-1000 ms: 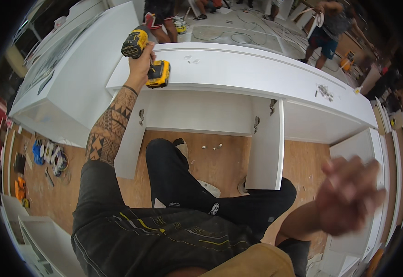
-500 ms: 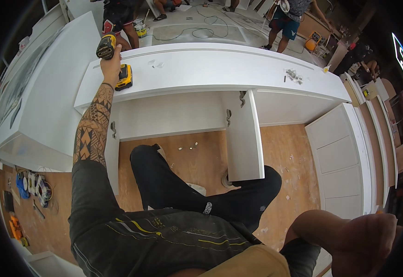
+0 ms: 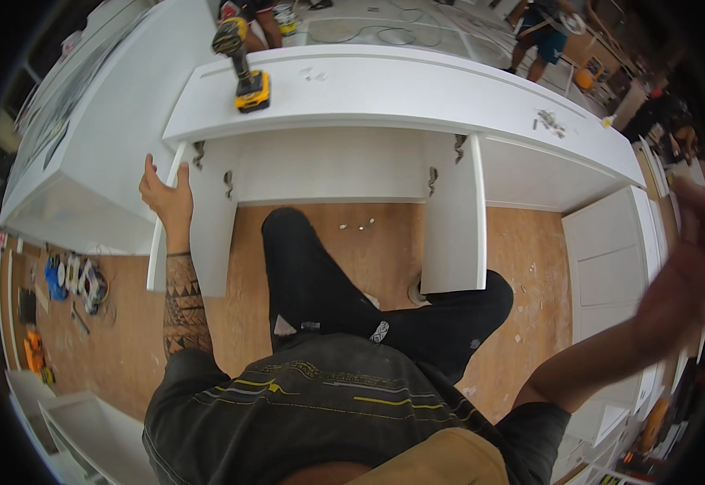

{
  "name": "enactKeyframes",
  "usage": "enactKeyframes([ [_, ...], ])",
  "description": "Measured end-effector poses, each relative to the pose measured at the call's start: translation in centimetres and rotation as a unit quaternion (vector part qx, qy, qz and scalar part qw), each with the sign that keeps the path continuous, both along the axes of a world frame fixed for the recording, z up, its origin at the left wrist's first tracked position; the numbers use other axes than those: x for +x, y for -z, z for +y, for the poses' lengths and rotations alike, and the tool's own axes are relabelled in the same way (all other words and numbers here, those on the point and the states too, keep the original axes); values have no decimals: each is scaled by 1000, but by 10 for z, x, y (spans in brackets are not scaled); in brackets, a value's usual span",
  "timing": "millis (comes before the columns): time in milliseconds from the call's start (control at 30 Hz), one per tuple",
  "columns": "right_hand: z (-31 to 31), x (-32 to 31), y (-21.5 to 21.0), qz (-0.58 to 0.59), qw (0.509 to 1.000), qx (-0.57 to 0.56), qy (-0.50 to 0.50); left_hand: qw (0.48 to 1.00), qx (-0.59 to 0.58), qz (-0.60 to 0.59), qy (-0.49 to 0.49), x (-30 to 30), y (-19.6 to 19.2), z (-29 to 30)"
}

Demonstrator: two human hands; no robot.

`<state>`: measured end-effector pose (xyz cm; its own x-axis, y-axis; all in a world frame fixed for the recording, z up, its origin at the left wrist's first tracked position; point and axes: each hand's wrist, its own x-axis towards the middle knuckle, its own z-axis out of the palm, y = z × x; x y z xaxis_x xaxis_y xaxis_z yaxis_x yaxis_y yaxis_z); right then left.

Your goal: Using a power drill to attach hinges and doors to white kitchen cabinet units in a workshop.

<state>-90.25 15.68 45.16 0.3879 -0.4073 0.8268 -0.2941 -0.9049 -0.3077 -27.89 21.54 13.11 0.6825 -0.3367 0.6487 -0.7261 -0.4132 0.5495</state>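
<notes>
My left hand (image 3: 168, 198) is at the front edge of the left cabinet door (image 3: 157, 263), which stands swung out toward me. Its fingers are spread, with the thumb against the door's edge. On the white countertop (image 3: 385, 93), a yellow and black cordless drill (image 3: 245, 69) stands upright on its battery, out of my grasp. My right hand (image 3: 683, 263) is raised at the far right, smeared by motion, so its fingers are unclear. The right cabinet door (image 3: 457, 214) also stands swung out, its hinges showing near the top.
My legs (image 3: 312, 275) are folded before the cabinet. Small hardware pieces (image 3: 550, 123) lie on the countertop's right part. A tall white unit (image 3: 118, 137) borders the left, a panelled one (image 3: 607, 275) the right. Tools (image 3: 77, 279) lie on the wooden floor. People work beyond the counter.
My left hand has let go of the drill, leaving it on the countertop, and come down to the left door. My right hand has risen. The view has shifted.
</notes>
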Motion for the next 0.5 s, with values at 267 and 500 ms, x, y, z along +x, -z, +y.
enactKeyframes([
  [267,-83,-26,351,128,786,533,286,943,264,-17,-201,12,72,159],
  [500,-57,7,397,72,875,433,204,953,265,114,-89,32,93,180],
])
